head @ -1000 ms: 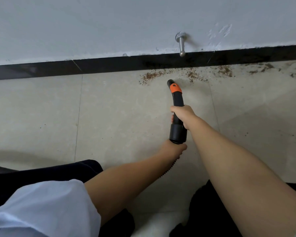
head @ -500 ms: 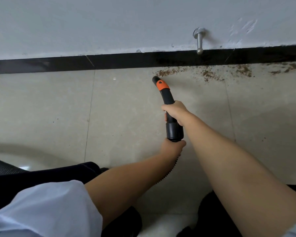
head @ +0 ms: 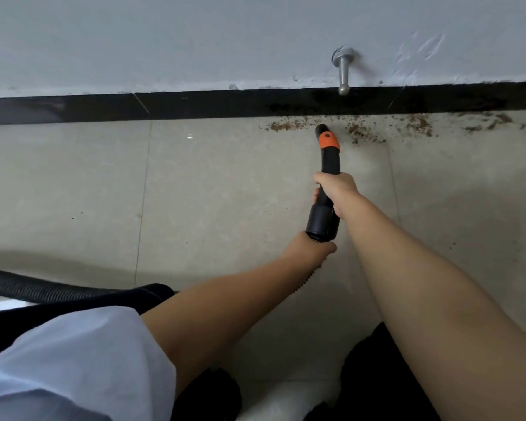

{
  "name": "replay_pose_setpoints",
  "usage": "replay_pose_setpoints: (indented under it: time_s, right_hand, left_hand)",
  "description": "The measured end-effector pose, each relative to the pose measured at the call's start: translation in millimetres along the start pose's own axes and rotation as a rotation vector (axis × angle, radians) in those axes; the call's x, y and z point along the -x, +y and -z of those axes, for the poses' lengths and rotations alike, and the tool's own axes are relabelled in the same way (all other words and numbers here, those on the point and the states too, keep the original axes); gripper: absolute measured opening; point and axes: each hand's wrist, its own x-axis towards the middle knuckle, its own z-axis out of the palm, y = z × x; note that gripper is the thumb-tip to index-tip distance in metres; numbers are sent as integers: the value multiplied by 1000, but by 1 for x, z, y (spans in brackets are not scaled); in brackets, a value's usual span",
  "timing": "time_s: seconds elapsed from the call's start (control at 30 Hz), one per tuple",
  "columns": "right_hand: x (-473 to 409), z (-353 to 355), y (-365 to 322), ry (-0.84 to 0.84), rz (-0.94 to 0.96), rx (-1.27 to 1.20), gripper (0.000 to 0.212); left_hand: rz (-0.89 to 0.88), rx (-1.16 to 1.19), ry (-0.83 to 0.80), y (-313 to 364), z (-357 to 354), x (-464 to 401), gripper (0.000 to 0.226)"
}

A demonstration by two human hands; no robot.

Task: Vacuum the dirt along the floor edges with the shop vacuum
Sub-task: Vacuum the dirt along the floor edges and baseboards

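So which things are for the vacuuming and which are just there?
For the job:
- nozzle, held by the right hand
- hose, gripped by the left hand just behind the nozzle
- dirt along the baseboard

Just there:
- metal doorstop on the wall
- floor tiles already clean on the left

Our right hand (head: 336, 189) reaching forward, arm nearly straight, fingers wrapped tight in a grip, our left hand (head: 312, 250) just behind and below it, also closed, forearm angled in from the left
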Motion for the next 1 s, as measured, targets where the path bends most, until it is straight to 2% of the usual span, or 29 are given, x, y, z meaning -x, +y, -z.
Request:
replay_pose_setpoints:
  time_s: [0.2,0.37,0.47,0.7,0.77,1.0]
  right_hand:
    - [7,-29,0,-139,30,162,9]
    - [8,-44,-2,-187,50,175,11]
    - [9,-49,-5,-158,46,137,9]
    - [2,-18,-6,7,-6,-38,9]
    - [-1,-7,-8,46,-12,-55,11]
    - [-11,-1,-22,43,-13,-38,12]
  left_hand:
    - [12,94,94,-15,8,4,16]
    - [18,137,129,-17,18,5,17]
    - [14,97,116,-15,29,0,16]
    - [37,-69,-30,2,27,-11,15]
    - [26,-101,-63,7,20,-13,23]
    - [24,16,-66,21,11,-19,21]
